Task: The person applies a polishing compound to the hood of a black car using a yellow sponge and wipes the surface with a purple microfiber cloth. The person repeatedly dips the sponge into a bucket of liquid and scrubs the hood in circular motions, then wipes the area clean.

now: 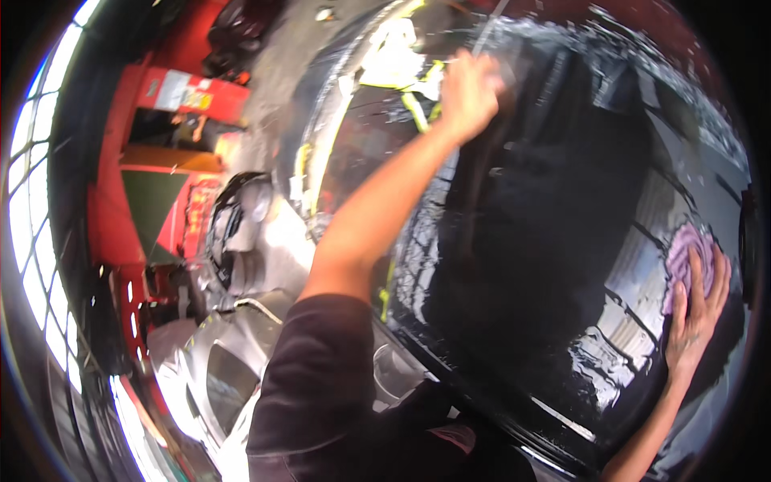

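Note:
My left hand [470, 92] is raised over the far left part of a glossy black car panel [546, 217], its fingers curled closed and slightly blurred. A thin pale line [490, 28] runs up from its fingers; whether the hand holds it I cannot tell. At the right side of the panel my right hand [697, 313] presses a crumpled purple cloth [692, 253] against the shiny surface, fingers laid over it. Yellow-green masking tape [414, 108] runs along the panel's left side, close to my left hand.
Wrinkled, shiny plastic sheeting [618, 64] lies along the far edge of the panel. To the left, grey car parts [229, 361] stand beside my left arm. Beyond them are a red cabinet [112, 217] and a barred window [32, 193].

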`<action>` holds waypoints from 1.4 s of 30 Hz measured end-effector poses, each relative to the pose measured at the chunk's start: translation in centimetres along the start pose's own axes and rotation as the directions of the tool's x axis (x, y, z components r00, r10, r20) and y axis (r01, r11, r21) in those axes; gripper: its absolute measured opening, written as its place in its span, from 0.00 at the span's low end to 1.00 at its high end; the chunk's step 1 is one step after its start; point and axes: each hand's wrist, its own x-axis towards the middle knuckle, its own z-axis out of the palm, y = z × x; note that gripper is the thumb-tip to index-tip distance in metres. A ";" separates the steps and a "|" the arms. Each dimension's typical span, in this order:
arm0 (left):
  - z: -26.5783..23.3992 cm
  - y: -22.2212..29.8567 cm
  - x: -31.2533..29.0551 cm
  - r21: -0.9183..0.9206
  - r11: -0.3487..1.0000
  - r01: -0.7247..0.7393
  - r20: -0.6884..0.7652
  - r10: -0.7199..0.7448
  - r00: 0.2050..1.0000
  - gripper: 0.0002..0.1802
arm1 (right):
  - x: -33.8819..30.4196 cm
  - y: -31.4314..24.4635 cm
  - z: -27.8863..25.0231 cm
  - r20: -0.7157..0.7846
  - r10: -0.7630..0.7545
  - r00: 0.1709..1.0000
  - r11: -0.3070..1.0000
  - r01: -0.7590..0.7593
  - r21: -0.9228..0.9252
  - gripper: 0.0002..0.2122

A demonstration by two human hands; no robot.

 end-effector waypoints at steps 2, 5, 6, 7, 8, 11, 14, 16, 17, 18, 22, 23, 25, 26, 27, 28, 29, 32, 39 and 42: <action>4.2 -1.2 7.7 0.093 0.984 0.150 -0.001 -0.150 0.989 0.23 | 0.4 -0.5 0.0 0.003 0.012 1.000 1.000 -0.012 0.001 0.22; 5.3 -0.7 7.2 -0.016 1.000 0.006 -0.004 -0.006 1.000 0.20 | -0.2 0.2 0.0 -0.013 0.059 0.998 0.998 -0.059 0.011 0.22; 3.6 0.1 4.1 -0.102 0.990 -0.092 -0.011 0.092 0.996 0.17 | -0.2 0.2 -0.2 -0.025 0.077 0.997 0.997 -0.077 0.008 0.22; 0.3 1.3 -0.4 -0.137 0.987 -0.085 0.003 0.086 0.996 0.16 | -0.1 0.0 -0.4 -0.026 0.074 0.997 0.997 -0.074 -0.002 0.22; -3.2 3.1 -4.8 -0.083 0.996 -0.028 0.045 0.032 0.998 0.17 | -0.2 -0.2 -0.8 -0.022 0.075 0.997 0.997 -0.076 -0.017 0.22; -7.7 5.0 -12.5 -0.137 0.989 -0.048 0.079 0.059 0.995 0.19 | -0.8 -0.5 -1.9 -0.012 0.147 0.989 0.988 -0.147 -0.047 0.22; -3.5 2.5 -5.1 -0.109 0.992 -0.068 0.104 0.080 0.991 0.18 | -0.9 -0.7 -1.1 -0.005 0.131 0.991 0.991 -0.132 -0.038 0.22; 0.0 -0.9 3.6 -0.021 1.000 0.002 0.096 0.000 0.995 0.17 | 0.0 -1.4 -0.8 -0.014 0.090 0.996 0.996 -0.090 -0.007 0.22; 1.3 -2.3 6.9 0.044 0.996 0.073 0.081 -0.076 0.994 0.18 | 0.3 -1.6 -0.7 -0.022 0.078 0.997 0.997 -0.078 0.006 0.22; 2.4 -2.9 8.6 0.088 0.990 0.112 0.040 -0.116 0.992 0.20 | 0.3 -1.7 -0.6 -0.019 0.073 0.997 0.997 -0.073 0.020 0.22; -0.2 1.7 1.5 0.003 1.000 0.025 0.132 -0.025 0.991 0.18 | -0.1 -1.1 -1.2 -0.008 0.106 0.994 0.994 -0.106 -0.011 0.22; -1.9 2.9 -3.0 -0.007 1.000 0.010 0.120 -0.009 0.993 0.17 | -0.3 -1.1 -1.5 -0.016 0.121 0.993 0.992 -0.121 -0.024 0.21; -5.0 4.6 -9.0 -0.046 0.999 0.001 0.133 0.005 0.991 0.18 | -0.7 -1.0 -1.7 -0.010 0.164 0.986 0.985 -0.164 -0.050 0.21; -6.1 5.0 -10.0 -0.064 0.998 0.023 0.159 -0.012 0.987 0.18 | -0.6 -0.9 -1.6 -0.010 0.175 0.985 0.983 -0.175 -0.056 0.21; -5.8 4.5 -8.6 -0.064 0.998 0.023 0.147 -0.013 0.989 0.18 | -0.4 -1.0 -1.6 -0.011 0.168 0.986 0.984 -0.168 -0.059 0.21; -4.4 3.7 -6.3 -0.067 0.997 0.025 0.136 -0.015 0.991 0.17 | -0.4 -1.2 -1.7 -0.001 0.163 0.987 0.985 -0.163 -0.051 0.21; -2.2 2.1 -2.7 -0.042 0.999 0.032 0.099 -0.028 0.995 0.15 | -0.2 -1.6 -1.8 0.003 0.158 0.987 0.987 -0.158 -0.042 0.22; 1.5 -3.8 8.4 0.143 0.970 0.198 0.050 -0.207 0.977 0.20 | 0.7 -2.2 -1.3 -0.008 0.110 0.994 0.994 -0.110 -0.003 0.22; -2.0 2.5 -3.8 -0.074 0.997 0.033 0.139 -0.022 0.990 0.15 | -0.4 -1.1 -1.9 0.002 0.177 0.984 0.984 -0.177 -0.028 0.22; -2.9 1.8 -3.9 -0.083 0.996 -0.045 0.153 0.057 0.987 0.14 | -0.2 -1.4 -1.9 0.005 0.170 0.985 0.985 -0.170 -0.043 0.21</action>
